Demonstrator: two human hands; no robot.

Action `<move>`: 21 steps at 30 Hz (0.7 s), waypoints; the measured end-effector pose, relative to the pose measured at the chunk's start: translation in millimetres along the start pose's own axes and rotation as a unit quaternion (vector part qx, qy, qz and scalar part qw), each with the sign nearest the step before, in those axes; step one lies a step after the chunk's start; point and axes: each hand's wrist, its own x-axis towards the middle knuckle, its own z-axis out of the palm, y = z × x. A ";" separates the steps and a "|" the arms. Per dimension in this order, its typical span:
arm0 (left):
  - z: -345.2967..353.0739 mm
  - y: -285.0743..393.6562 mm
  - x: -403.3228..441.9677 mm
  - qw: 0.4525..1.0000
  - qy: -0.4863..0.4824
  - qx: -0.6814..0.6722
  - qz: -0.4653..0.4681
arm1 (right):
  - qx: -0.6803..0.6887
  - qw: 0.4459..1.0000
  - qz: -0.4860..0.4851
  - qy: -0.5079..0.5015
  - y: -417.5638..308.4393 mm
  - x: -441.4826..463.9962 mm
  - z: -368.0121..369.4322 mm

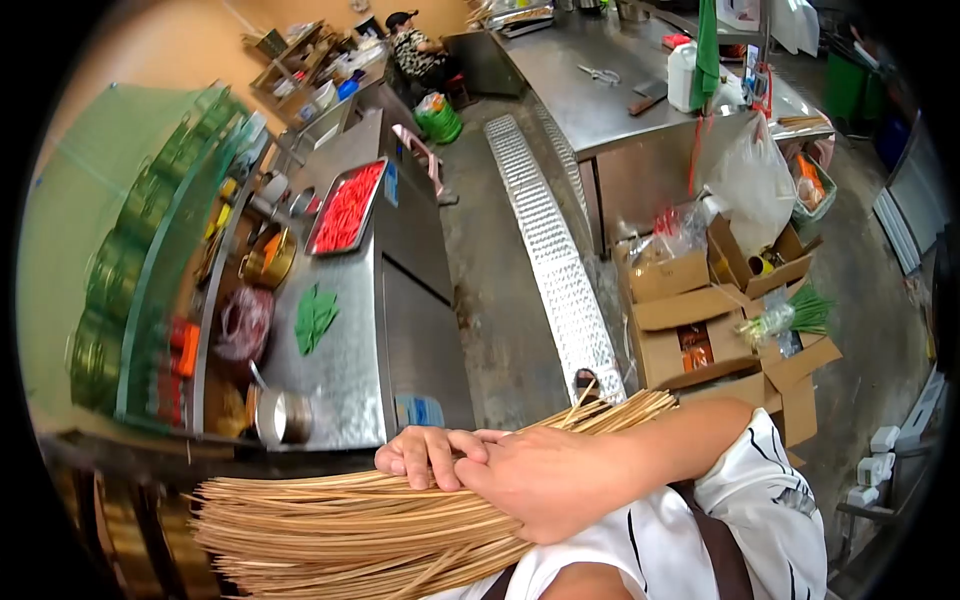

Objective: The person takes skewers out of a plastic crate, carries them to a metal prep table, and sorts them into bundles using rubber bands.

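Observation:
A large bundle of thin tan sticks (350,530) lies across the front of my body, its ends fanned out at the lower left. My right hand (545,480) rests closed over the bundle's middle, its forearm coming from the right. Just left of it, my left hand (430,457) curls its fingers over the upper edge of the same bundle, and the two hands touch. The left forearm is hidden. Farther ends of the sticks stick out above my right forearm.
A steel counter (345,395) at left bears a tray of red pieces (347,207), a green cloth (316,319) and a metal pot (282,415). Cardboard boxes (665,360) stand right of a metal floor strip (550,240). A seated person (418,55) is far back.

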 end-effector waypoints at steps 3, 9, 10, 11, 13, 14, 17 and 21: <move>-78.0 19.0 13.4 1.000 -0.007 -0.015 0.004 | -0.020 1.000 0.002 0.020 50.5 33.9 -47.1; -198.2 85.3 60.1 1.000 0.016 0.021 -0.001 | 0.001 0.997 -0.071 0.020 135.2 104.5 -159.6; -216.0 95.3 68.3 0.999 0.023 0.025 0.001 | 0.007 0.998 -0.066 0.018 149.4 117.7 -172.1; -234.7 104.0 75.8 0.999 0.023 0.030 0.003 | 0.000 0.995 -0.091 0.028 167.6 130.6 -182.6; -274.2 119.3 90.7 0.999 0.024 0.034 0.000 | -0.008 0.993 -0.114 0.042 194.6 150.1 -216.0; -297.0 124.8 96.5 0.999 0.023 0.032 -0.002 | -0.008 0.994 -0.104 0.034 209.0 158.3 -231.4; -379.3 139.4 114.4 1.000 0.005 0.002 -0.007 | -0.008 0.997 -0.063 0.045 253.9 183.0 -279.2; -503.5 158.7 151.4 0.996 -0.058 -0.058 -0.021 | -0.024 0.997 0.036 0.061 308.3 217.0 -351.4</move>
